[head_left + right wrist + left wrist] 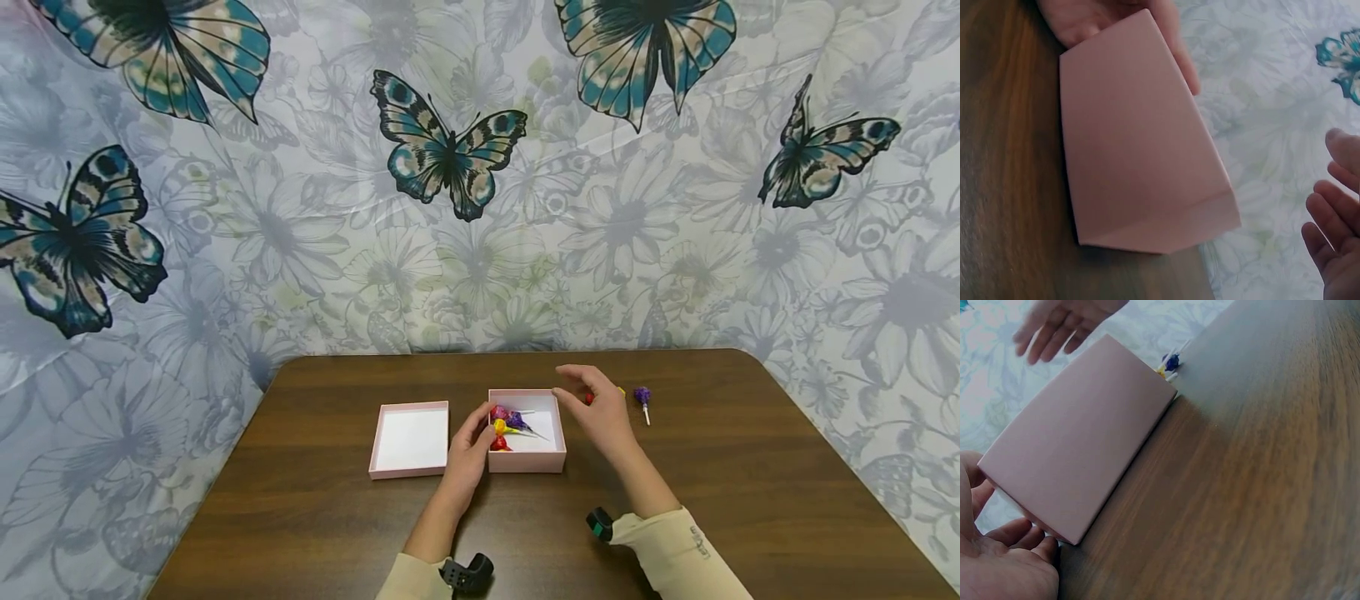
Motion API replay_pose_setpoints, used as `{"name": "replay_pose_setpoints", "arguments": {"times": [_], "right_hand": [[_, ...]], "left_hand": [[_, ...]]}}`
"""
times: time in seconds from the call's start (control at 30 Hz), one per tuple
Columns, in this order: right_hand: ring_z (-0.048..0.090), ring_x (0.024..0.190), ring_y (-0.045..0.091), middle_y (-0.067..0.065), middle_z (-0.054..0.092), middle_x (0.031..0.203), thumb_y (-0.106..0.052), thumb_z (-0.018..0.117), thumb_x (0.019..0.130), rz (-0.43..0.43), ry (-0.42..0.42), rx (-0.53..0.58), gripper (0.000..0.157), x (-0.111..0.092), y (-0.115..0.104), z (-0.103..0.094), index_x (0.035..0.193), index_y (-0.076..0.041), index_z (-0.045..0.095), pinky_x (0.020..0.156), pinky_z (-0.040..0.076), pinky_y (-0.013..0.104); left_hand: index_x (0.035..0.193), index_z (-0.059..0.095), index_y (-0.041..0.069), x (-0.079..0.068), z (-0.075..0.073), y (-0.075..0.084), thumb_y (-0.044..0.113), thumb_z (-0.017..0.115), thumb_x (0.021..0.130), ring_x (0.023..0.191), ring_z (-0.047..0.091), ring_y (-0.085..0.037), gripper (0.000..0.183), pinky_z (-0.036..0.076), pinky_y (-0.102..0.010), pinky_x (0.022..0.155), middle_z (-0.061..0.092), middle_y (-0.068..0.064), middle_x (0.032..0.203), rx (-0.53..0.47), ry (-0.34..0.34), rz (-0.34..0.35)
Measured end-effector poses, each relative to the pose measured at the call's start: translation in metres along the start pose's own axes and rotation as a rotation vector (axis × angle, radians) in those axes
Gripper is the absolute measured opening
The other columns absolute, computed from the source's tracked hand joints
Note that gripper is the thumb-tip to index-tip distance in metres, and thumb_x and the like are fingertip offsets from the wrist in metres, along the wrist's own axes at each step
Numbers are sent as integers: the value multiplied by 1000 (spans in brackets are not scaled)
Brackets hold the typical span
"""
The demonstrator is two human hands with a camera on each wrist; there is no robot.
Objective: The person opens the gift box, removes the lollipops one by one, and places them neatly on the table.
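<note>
A pink open-topped box with a white inside stands at the middle of the table. Several wrapped lollipops, among them a yellow one and a purple one, lie along its left side. My left hand grips the box's left wall, its thumb near the rim and fingers along the outside. Over the right rim hovers my right hand, fingers loosely spread and holding nothing. In the right wrist view, a gap separates my right hand from the box.
A pink lid, white inside, lies upturned left of the box. Beyond my right hand lies another purple lollipop, with red and yellow ones partly hidden behind the hand. A butterfly-print cloth hangs behind the wooden table.
</note>
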State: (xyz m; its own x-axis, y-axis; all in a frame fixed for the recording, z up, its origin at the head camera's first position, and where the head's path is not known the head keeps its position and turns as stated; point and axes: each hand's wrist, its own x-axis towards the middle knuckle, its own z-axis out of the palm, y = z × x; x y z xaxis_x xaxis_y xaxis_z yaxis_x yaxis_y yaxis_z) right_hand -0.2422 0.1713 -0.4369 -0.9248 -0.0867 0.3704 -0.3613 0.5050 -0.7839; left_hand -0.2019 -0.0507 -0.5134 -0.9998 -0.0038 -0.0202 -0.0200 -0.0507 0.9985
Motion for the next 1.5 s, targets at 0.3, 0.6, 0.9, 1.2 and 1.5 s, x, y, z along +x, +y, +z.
{"name": "replay_pose_setpoints", "arguments": {"times": [0.3, 0.6, 0.9, 1.2, 1.5], "right_hand": [[68, 106, 28, 12, 70, 118, -15, 74, 90, -39, -168, 93, 30, -1, -5, 18, 119, -10, 69, 89, 59, 47], [71, 104, 26, 8, 73, 113, -14, 73, 91, 1, -337, 118, 26, -1, -9, 29, 117, -13, 71, 91, 59, 42], [70, 102, 24, 10, 74, 114, -16, 73, 91, -4, -478, 63, 27, 4, -16, 36, 117, -9, 72, 83, 61, 31], [68, 92, 17, 6, 77, 103, -12, 74, 89, -35, -601, -15, 17, 12, -19, 48, 105, -7, 77, 76, 56, 21], [66, 75, 9, 7, 78, 90, -7, 74, 87, 30, -687, -52, 11, 19, -20, 53, 96, -3, 78, 67, 57, 23]], "left_hand": [[145, 52, 15, 0, 0, 0, 13, 50, 104, 149, 35, -33, 42, 26, -53, 123, 44, -11, 157, -2, -13, 22], [146, 51, 18, -1, -1, 0, 14, 49, 104, 149, 35, -32, 42, 26, -51, 123, 43, -9, 157, -11, -24, 7], [146, 51, 17, 0, -2, 0, 15, 50, 104, 148, 36, -31, 42, 28, -50, 123, 44, -10, 156, -29, -30, 22], [146, 51, 18, 0, -2, 1, 18, 51, 104, 149, 35, -30, 42, 27, -50, 123, 44, -8, 157, -48, -46, 23], [147, 50, 15, -3, -1, 4, 17, 50, 104, 149, 36, -32, 42, 30, -50, 122, 43, -11, 157, -47, -51, 19]]}}
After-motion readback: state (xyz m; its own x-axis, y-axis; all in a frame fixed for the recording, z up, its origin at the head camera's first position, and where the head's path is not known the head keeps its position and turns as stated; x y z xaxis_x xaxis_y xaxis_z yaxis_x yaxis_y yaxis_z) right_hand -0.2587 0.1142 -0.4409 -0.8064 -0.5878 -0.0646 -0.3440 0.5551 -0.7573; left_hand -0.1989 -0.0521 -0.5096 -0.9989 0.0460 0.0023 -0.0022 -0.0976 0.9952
